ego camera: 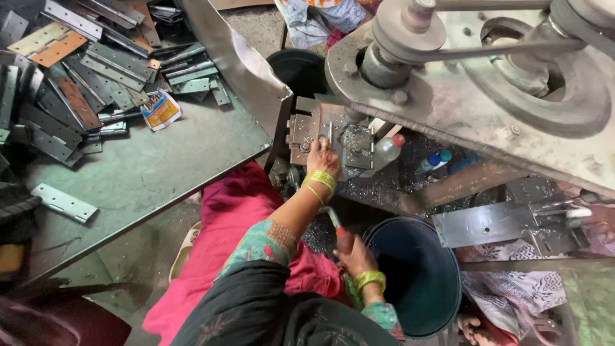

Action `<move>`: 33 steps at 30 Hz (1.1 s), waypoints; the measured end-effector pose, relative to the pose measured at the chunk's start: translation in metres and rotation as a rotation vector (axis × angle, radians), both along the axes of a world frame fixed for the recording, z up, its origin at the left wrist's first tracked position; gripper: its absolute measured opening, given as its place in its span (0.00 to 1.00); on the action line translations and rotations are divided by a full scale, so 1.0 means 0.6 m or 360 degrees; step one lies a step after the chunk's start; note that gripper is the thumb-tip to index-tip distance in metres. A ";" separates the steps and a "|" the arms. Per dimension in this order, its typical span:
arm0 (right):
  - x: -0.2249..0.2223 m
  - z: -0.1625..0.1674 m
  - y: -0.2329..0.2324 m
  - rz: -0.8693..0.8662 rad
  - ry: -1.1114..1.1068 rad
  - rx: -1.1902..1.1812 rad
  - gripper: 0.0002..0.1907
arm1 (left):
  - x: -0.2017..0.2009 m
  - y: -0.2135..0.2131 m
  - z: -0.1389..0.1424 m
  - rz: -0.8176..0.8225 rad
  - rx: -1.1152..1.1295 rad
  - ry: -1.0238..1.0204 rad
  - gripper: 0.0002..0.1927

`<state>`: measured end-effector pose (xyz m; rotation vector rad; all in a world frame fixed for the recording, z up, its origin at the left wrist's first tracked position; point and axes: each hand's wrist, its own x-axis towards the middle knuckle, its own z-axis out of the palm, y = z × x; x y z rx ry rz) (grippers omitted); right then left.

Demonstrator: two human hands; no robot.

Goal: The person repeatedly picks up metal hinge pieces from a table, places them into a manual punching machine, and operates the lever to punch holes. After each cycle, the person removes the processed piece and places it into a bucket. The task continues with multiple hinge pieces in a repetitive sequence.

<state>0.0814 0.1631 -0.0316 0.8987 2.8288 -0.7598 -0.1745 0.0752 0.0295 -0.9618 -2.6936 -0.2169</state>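
Hinge plate [359,144] sits clamped on the jig of the drill press [487,83], directly beneath the spindle and just beyond the person's left fingertips. Left hand [323,157] rests flat on the jig, fingers closed narrow and pressing down beside the plate; whether they pinch the plate itself cannot be told. Right hand [355,256] is wrapped tight around the feed lever [336,227], low and close to the body, just beside the dark bucket [416,275].

Judgement: the drilling step appears in hand, plate seated and lever gripped. The next move would call for a steady pull on the lever with the left fingers kept off the bit's line.

Metal swarf lies around the jig. Two small bottles [410,154] stand just past the left fingers. Loose hinges [83,77] are heaped on the table [160,173], well apart to the left.
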 end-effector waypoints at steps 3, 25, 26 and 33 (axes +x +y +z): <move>0.004 -0.038 -0.031 -0.0059 0.0122 0.0025 0.43 | -0.003 0.001 -0.005 -0.0015 0.0090 -0.0008 0.14; 0.001 -0.012 0.023 -0.0182 -0.0234 -0.0214 0.41 | -0.081 0.045 0.028 0.0307 -0.0476 0.0184 0.23; 0.002 -0.018 0.016 -0.0165 -0.0122 -0.0127 0.41 | -0.084 0.054 0.034 0.0292 -0.0517 0.0064 0.23; 0.015 -0.072 -0.011 -0.0027 0.0235 -0.0171 0.39 | -0.067 0.021 0.040 0.0314 0.0259 0.0184 0.22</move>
